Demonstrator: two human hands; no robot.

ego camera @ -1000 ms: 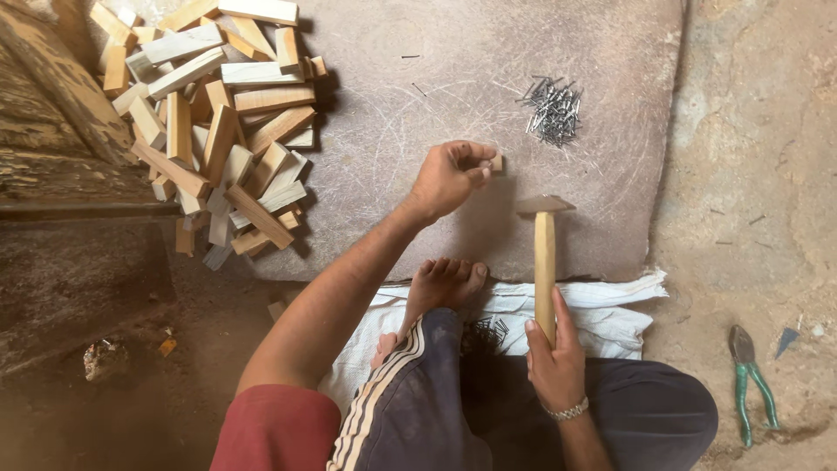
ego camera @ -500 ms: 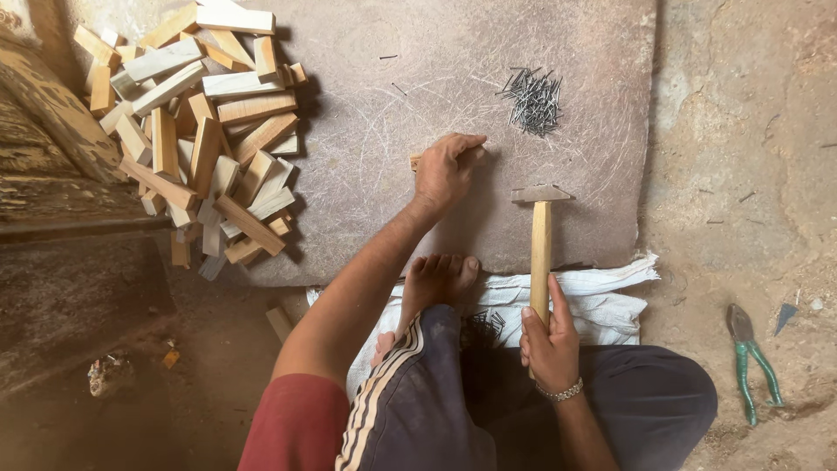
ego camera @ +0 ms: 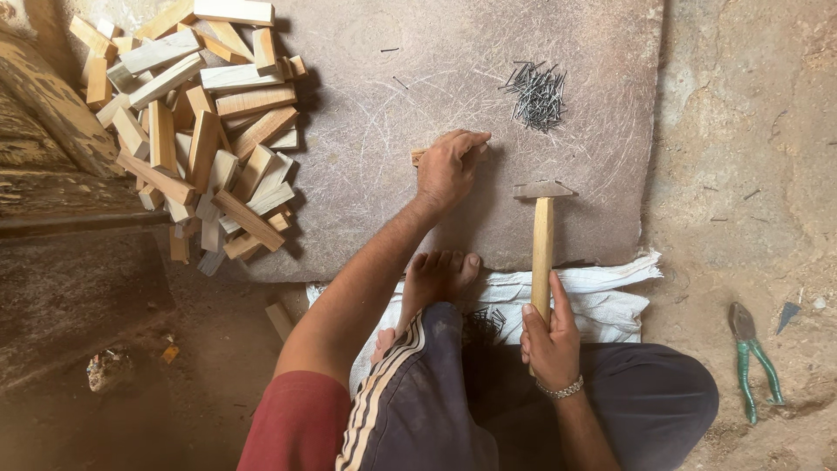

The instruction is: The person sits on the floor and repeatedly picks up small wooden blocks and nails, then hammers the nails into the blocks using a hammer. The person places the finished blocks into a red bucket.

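Note:
My left hand (ego camera: 449,166) rests on the stone slab (ego camera: 366,157), its fingers closed over a small wooden block (ego camera: 418,156) whose end shows at the left of the hand. My right hand (ego camera: 551,338) grips the lower end of a hammer's wooden handle (ego camera: 542,253). The hammer's metal head (ego camera: 542,189) lies on the slab just right of my left hand. A heap of thin nails (ego camera: 534,93) lies on the slab beyond the hammer.
A big pile of cut wooden blocks (ego camera: 192,122) covers the slab's left edge. A white woven sack (ego camera: 593,296) lies under my legs, with my bare foot (ego camera: 436,275) on it. Green-handled pliers (ego camera: 750,358) lie on the dirt at right. A dark wooden plank (ego camera: 52,113) is at far left.
My left hand has lowered onto the slab and now covers the small block. The hammer stays in my right hand with its head resting on the slab. The view has shifted.

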